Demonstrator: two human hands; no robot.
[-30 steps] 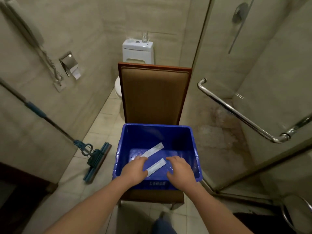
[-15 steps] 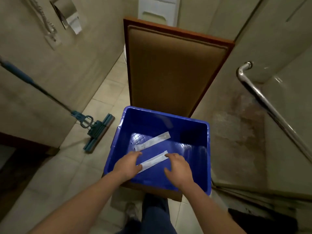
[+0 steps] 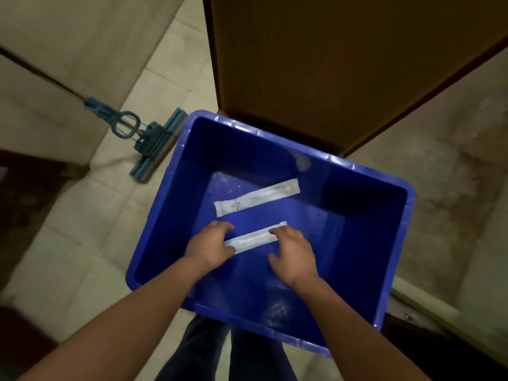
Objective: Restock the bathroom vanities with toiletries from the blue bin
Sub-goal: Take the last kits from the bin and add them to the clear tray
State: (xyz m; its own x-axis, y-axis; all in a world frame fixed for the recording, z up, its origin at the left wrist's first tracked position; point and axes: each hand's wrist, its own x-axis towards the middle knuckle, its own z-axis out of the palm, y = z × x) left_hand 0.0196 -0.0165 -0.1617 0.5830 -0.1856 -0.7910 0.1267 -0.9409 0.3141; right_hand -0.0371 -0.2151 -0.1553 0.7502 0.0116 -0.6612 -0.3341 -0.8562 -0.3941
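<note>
Blue bin point(image 3: 176, 215), far white packet point(image 3: 257, 197), near white packet point(image 3: 251, 240), flat, parallel inside.

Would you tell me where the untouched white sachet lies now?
In the head view the untouched sachet lies flat in the blue bin, left of centre, just beyond the other sachet that the left hand and right hand touch.

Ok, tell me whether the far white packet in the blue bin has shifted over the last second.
No. The far packet lies at the same spot on the blue bin floor, beside the near packet; only the camera has come closer.
</note>
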